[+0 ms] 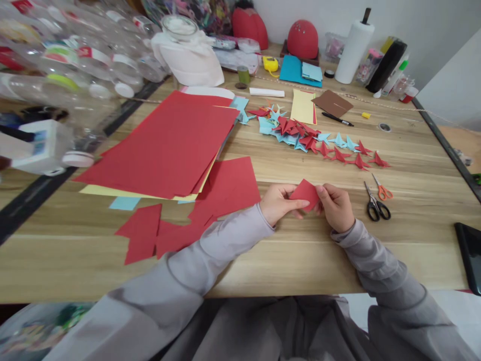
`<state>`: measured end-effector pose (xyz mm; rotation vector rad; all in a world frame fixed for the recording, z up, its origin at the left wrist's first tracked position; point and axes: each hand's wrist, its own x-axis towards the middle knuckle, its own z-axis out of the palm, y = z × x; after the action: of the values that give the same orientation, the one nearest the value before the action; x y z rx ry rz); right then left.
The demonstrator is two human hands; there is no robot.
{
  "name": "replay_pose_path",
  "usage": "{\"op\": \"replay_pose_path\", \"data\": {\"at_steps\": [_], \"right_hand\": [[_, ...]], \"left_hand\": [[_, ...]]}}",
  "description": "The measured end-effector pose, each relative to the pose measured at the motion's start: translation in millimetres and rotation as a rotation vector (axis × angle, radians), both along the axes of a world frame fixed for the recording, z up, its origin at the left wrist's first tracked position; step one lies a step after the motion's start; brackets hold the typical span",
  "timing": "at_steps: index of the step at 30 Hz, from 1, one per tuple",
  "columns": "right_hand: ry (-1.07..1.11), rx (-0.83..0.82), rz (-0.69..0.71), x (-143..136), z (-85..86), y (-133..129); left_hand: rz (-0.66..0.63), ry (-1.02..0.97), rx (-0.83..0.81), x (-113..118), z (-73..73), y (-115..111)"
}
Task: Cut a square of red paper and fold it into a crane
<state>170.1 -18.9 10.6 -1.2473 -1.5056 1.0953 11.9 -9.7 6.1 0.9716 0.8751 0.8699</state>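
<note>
- Head view: a small folded piece of red paper (303, 193) is held just above the table (293, 271), between the person's two hands.
- The left hand (278, 204) grips its left side, thumb across the front and fingers behind; the right hand (337, 208) pinches its right edge.
- Just right of the right hand lie black-handled scissors (383, 210) and smaller orange-handled scissors (384, 192).
- Beyond the hands, red and light-blue folded paper birds (340, 156) trail rightward from a denser heap.
- Left of the left hand, loose red pieces (238, 183) lie partly under a stack of large red sheets (169, 145), with yellow edges showing beneath.
- Far left, clear plastic bottles (93, 57) are piled, some with labels; a glass jar (179, 29) sits amid white material.
- At the far side, a clear bag (195, 15) holds multicoloured bits, too blurred to name.
- Near left, below table level, another clear bag (33, 331) holds green and other coloured things, cut off by the frame.
- A black object (469, 255) at the right edge is cut off; the paper hides some fingertips.
</note>
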Motion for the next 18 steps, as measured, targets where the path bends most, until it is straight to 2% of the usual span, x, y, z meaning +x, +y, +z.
{"op": "replay_pose_path", "data": {"at_steps": [6, 11, 18], "right_hand": [[0.036, -0.015, 0.024, 1.8, 1.4, -0.8], [0.042, -0.045, 0.056, 1.1, 2.5, -1.9], [0.094, -0.056, 0.03, 1.3, 1.1, -0.6]], "left_hand": [[-0.006, -0.03, 0.004, 1.5, 2.7, -2.5], [-0.051, 0.032, 0.014, -0.1, 3.1, -1.5], [0.062, -0.012, 0.037, -3.2, 2.2, 4.6]]}}
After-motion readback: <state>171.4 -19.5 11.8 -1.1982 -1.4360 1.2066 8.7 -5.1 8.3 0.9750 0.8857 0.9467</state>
